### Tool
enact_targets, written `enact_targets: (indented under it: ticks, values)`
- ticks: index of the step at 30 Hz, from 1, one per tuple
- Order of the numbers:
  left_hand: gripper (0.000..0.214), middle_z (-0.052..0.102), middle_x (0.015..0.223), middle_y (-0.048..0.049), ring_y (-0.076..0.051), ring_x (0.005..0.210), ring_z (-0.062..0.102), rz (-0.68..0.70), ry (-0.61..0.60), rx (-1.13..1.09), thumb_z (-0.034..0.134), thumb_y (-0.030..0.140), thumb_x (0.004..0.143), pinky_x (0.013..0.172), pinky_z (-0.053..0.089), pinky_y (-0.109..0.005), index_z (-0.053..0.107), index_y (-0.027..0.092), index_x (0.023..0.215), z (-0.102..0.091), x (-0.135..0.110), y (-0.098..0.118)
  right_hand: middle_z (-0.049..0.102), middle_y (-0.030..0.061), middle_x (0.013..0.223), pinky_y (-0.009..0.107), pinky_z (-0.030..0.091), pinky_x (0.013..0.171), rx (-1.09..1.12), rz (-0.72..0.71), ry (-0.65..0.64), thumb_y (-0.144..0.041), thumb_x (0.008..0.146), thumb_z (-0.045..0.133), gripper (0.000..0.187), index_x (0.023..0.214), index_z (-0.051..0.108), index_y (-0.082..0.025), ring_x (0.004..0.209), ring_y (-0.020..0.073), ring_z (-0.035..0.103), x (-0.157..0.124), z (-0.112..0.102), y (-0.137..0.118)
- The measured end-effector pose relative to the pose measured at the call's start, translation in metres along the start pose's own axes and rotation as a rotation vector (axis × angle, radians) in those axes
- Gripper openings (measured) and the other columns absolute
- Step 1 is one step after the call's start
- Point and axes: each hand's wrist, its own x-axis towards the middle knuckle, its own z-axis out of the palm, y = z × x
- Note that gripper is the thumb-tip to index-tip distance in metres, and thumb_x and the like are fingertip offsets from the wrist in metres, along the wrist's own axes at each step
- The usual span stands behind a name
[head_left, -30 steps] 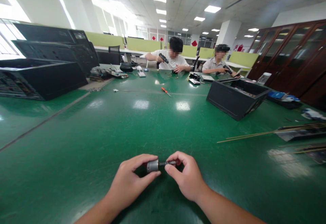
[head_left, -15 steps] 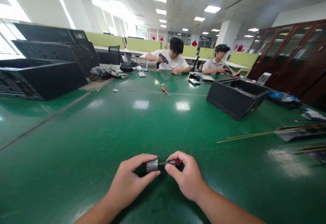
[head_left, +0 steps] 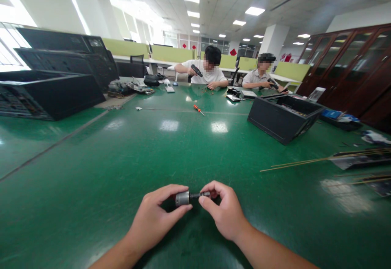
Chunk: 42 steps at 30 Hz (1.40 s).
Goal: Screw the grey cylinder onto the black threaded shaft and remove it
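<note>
Low in the middle of the view, my left hand (head_left: 159, 212) is closed round a small grey metal cylinder (head_left: 182, 198) that looks like a motor, gripping it between thumb and fingers. A dark shaft (head_left: 194, 196) sticks out of its right end. On the shaft's far end is a ribbed metal fitting (head_left: 205, 195), pinched by the thumb and fingertips of my right hand (head_left: 224, 210). The whole piece lies roughly level, held just over the green table (head_left: 171, 155). My fingers hide parts of both ends.
An orange screwdriver (head_left: 198, 109) lies farther up the table. Black computer cases stand at right (head_left: 275, 118) and left (head_left: 61, 98). Thin yellowish rods (head_left: 296, 164) jut in from the right. Two people (head_left: 207, 67) sit across, each with a power drill.
My right fingertips have shifted very slightly on the metal fitting. My left hand keeps the same grip, and the piece stays in nearly the same place.
</note>
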Motion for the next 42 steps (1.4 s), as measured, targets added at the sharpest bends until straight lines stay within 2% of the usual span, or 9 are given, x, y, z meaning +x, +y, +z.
enact_targets:
  ticks: [11,42]
  values:
    - [0.027,0.079,0.093,0.0012,-0.02,0.084,0.074,-0.03,0.001,0.0,0.082,0.03,0.072,0.08,0.058,-0.028,0.075,0.028,0.098,0.0022,0.0004,-0.0047,0.062,-0.0005,0.071,0.026,0.041,0.068,0.027,0.01,0.003,-0.021,0.078,0.066,0.007,0.081,0.069,-0.016,0.069,0.0147,0.054,0.0006,0.0004,0.0039]
    - [0.025,0.078,0.09,-0.0009,-0.021,0.079,0.074,-0.015,0.047,0.021,0.079,0.032,0.073,0.075,0.059,-0.029,0.075,0.026,0.096,-0.0012,0.0023,-0.0011,0.062,0.0002,0.071,0.028,0.041,0.068,0.1,0.023,0.023,-0.023,0.078,0.066,0.009,0.081,0.069,-0.016,0.068,0.015,0.053,0.0017,0.0021,0.005]
